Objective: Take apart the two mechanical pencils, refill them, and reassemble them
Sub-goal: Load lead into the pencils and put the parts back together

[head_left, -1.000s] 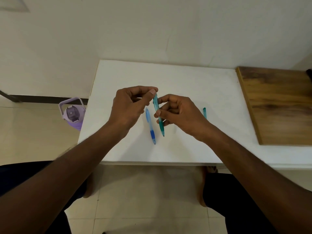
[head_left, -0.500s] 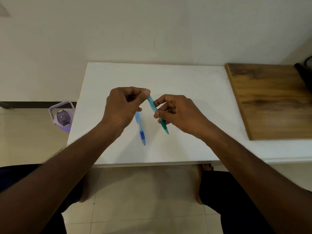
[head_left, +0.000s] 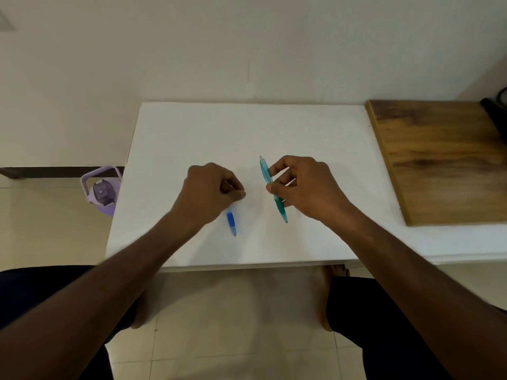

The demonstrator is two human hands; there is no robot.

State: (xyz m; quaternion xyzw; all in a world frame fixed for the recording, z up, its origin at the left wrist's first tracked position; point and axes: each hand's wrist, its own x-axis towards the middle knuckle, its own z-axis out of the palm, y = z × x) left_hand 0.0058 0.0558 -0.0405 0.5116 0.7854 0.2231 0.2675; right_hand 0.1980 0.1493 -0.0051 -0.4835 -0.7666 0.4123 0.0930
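Apart now: left hand [head_left: 212,192] dropped, fingers curled over the blue pencil [head_left: 231,220]; right hand [head_left: 297,185] pinches the light, slippery teal pencil [head_left: 274,189] mid-barrel.

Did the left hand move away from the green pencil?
Yes. The left hand dropped toward the blue pencil on the white table, away from the green pencil.

Two pencils [head_left: 231,220] [head_left: 274,189] on table [head_left: 192,133] — board [head_left: 439,160] right, bottle [head_left: 102,191] left.
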